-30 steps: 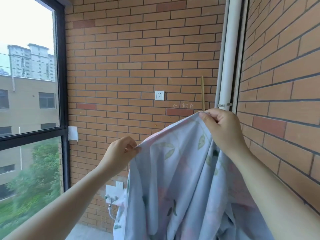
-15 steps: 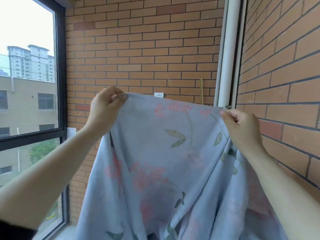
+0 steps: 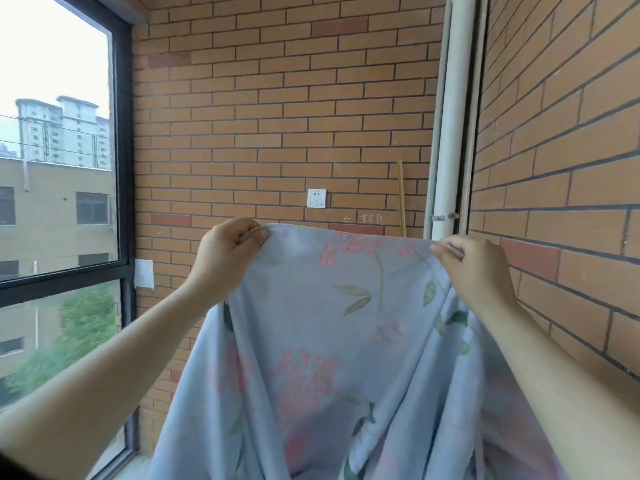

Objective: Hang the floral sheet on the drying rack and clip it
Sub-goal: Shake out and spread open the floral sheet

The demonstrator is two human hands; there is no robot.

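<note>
One socket (image 3: 316, 198) sits above floral sheet (image 3: 329, 323); white pipe (image 3: 450, 133) behind right hand (image 3: 474, 268).

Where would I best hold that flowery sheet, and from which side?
Likely the top edge of the floral sheet, pinched from the near side at two spread points, as the left hand and right hand do. That edge lies stretched flat between them; below, the cloth hangs in loose folds.
</note>
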